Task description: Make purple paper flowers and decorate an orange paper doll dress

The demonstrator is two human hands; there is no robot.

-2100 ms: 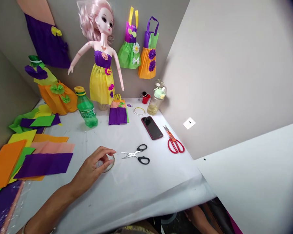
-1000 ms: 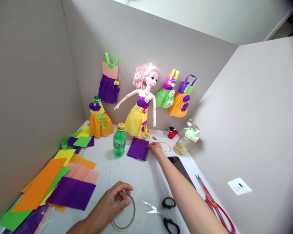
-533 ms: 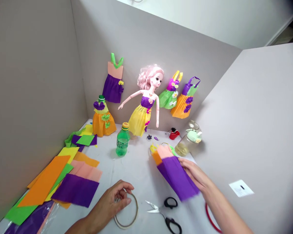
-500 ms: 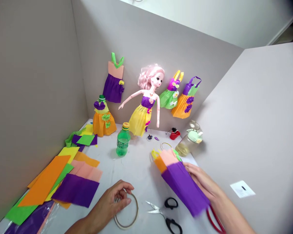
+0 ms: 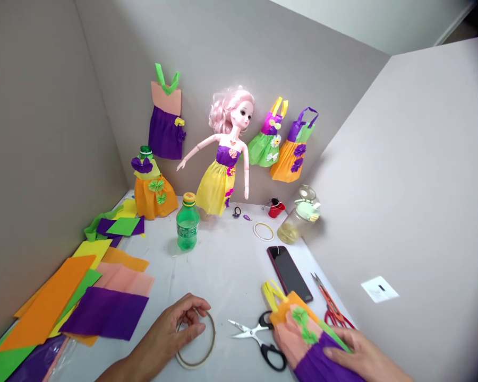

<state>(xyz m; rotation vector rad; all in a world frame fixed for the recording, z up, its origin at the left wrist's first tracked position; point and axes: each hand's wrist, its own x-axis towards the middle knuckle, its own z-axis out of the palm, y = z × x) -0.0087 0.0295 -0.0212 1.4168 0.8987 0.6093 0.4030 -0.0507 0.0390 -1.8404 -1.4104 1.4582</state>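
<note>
My left hand (image 5: pixel 183 329) is curled over the left side of a thin roll of tape (image 5: pixel 214 339), with fingers and thumb bent round its edge; the hand hides that side. My right hand (image 5: pixel 354 350) grips small doll dresses (image 5: pixel 308 331) at the lower right, thumb on top. They show yellow straps, orange and pink tops, green bows and a purple skirt that runs out of view. Black-handled scissors (image 5: pixel 255 334) lie between my hands with blades parted, one handle partly under the dresses.
Coloured fabric sheets (image 5: pixel 103 313) are piled at the left. Behind stand a green bottle (image 5: pixel 187 228), a doll (image 5: pixel 223 159) and a dressed bottle (image 5: pixel 155 193). Dresses (image 5: pixel 295 154) hang on the back wall. A phone (image 5: pixel 289 270), red scissors (image 5: pixel 330 302) and a jar (image 5: pixel 298 220) lie right.
My right hand has brought the dresses down and to the right and turned them, so the green bows show. The phone and red scissors are uncovered. My left hand stays at the tape.
</note>
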